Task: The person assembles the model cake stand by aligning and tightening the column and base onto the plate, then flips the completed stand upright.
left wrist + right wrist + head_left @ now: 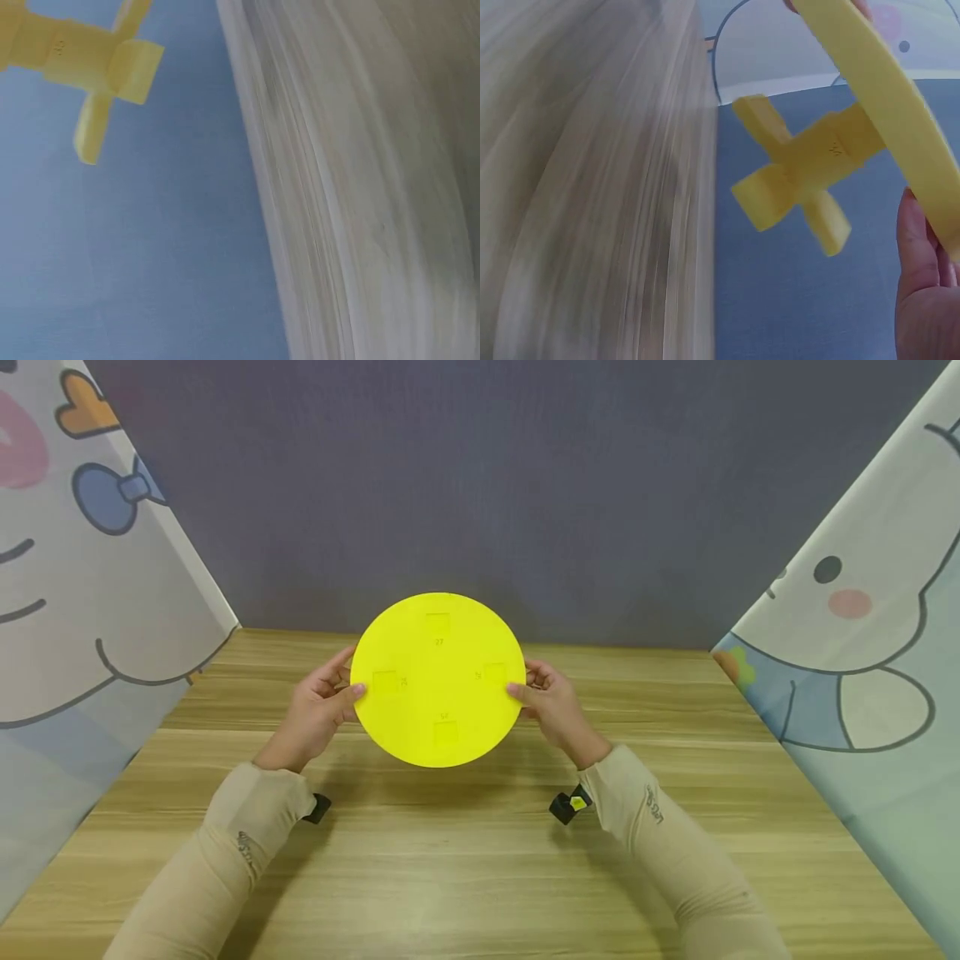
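Observation:
Both hands hold up a yellow round-topped stand (442, 681) by opposite edges of its disc, tilted so its face shows in the head view. Several shallow rectangular recesses with small numbers mark that face. My left hand (318, 706) grips the left edge, thumb on the face and fingers behind. On the right edge my right hand (553, 703) has the same grip. Behind the disc, the right wrist view shows a stubby post (817, 161) ending in a cross-shaped foot (772, 202). Part of that foot (127, 71) also appears in the left wrist view, where the left hand is out of frame.
The wood-grain table (450, 877) lies below the stand. A dark grey panel (480, 485) rises at its back, with cartoon-printed panels on the left (90, 635) and right (862, 635). Black wrist straps (562, 807) stick out below the sleeves.

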Tool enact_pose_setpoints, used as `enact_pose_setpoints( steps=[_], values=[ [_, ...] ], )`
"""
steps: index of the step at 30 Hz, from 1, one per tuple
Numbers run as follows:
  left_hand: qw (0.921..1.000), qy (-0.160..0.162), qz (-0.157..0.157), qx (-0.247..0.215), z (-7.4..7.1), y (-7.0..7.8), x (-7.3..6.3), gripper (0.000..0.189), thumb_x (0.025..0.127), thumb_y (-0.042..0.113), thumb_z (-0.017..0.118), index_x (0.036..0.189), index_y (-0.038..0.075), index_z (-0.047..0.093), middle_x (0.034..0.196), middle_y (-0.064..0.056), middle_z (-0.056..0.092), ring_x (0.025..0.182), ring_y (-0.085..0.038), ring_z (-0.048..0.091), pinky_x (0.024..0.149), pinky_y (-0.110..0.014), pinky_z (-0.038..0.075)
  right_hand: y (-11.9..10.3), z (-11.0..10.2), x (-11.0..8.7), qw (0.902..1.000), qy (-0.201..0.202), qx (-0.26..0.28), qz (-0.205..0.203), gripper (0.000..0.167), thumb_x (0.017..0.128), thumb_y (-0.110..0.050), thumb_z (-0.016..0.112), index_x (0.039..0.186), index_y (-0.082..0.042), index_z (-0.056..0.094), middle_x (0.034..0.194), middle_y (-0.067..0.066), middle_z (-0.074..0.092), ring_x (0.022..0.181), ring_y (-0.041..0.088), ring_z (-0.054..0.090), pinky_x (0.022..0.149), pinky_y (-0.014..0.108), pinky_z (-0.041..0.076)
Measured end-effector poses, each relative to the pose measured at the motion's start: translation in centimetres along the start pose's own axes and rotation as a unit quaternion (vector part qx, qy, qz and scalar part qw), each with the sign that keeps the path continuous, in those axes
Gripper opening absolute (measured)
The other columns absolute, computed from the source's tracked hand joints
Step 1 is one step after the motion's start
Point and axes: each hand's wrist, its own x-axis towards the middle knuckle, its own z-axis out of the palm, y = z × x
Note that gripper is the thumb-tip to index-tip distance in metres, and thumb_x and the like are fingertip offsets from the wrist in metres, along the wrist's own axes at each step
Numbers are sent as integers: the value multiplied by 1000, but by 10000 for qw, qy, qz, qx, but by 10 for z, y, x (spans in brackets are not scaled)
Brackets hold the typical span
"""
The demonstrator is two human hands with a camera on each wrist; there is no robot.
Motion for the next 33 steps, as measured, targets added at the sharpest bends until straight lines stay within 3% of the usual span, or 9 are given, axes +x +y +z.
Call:
enact_pose_setpoints(
  steps=[7, 10, 14, 20, 23, 27, 29, 30, 33],
  values=[
    [9925, 535, -1079, -230, 6, 11, 4, 67, 94, -1, 57, 151, 1, 22, 92, -4, 57, 75, -13, 68, 62, -30, 57, -5, 2, 3, 9985, -75, 252, 477, 46, 93, 8, 54, 137, 13, 40, 84, 3, 58, 69, 11, 67, 59, 27, 57],
    [9862, 738, -1454, -280, 8, 16, 7, 71, 95, 1, 57, 152, 2, 15, 91, -3, 57, 74, -12, 68, 61, -29, 57, -7, 2, 5, 9965, -198, 507, 632, 46, 94, 8, 51, 139, 12, 38, 83, 3, 60, 68, 13, 69, 59, 28, 57],
    [9825, 739, -1681, -297, 9, 20, 9, 69, 97, -1, 52, 153, 3, 14, 91, -2, 58, 73, -13, 68, 59, -30, 57, -9, 2, 6, 9930, -308, 821, 785, 53, 95, 10, 48, 145, 7, 33, 81, 4, 60, 66, 13, 69, 57, 28, 57],
    [9753, 791, -1910, -774, 7, 20, 8, 70, 98, 1, 51, 153, 4, 10, 87, -3, 61, 67, -13, 67, 57, -30, 57, -8, 1, 8, 9865, -545, 1213, 959, 64, 92, 16, 43, 150, -1, 24, 79, 5, 65, 67, 15, 69, 57, 31, 57],
    [9720, 816, -2002, -924, 5, 20, 7, 71, 97, 1, 52, 154, 5, 10, 85, -3, 62, 64, -12, 65, 58, -30, 57, -6, 0, 9, 9835, -692, 1310, 1033, 66, 90, 17, 41, 151, -1, 23, 79, 5, 67, 69, 15, 69, 58, 31, 57],
    [9656, 904, -2149, -1154, 1, 21, 7, 51, 97, 1, 52, 144, 16, 40, 88, -4, 64, 66, -14, 66, 60, -32, 58, -4, -2, 8, 9784, -889, 1562, 1023, 65, 90, 17, 38, 150, 1, 22, 81, 6, 67, 71, 16, 70, 61, 31, 58],
    [9606, 961, -2227, -1360, -1, 21, 6, 40, 98, 0, 50, 134, 16, 48, 94, -4, 65, 70, -16, 67, 61, -32, 58, -2, -2, 8, 9747, -962, 1753, 1001, 63, 90, 17, 37, 150, 3, 22, 80, 7, 67, 71, 16, 69, 63, 32, 58],
    [9574, 1004, -2279, -1461, -3, 21, 6, 36, 98, 0, 50, 130, 16, 49, 96, -4, 66, 71, -16, 67, 61, -32, 58, -1, -2, 8, 9730, -992, 1835, 993, 62, 91, 18, 37, 149, 3, 22, 81, 8, 67, 71, 17, 69, 64, 32, 58],
    [9489, 1074, -2458, -1663, -7, 21, 5, 48, 98, 1, 50, 142, 14, 38, 103, -4, 66, 73, -16, 67, 63, -31, 58, 4, -2, 8, 9704, -1044, 1950, 969, 60, 91, 17, 35, 148, 5, 22, 80, 8, 66, 71, 16, 68, 67, 30, 58]
  ],
)
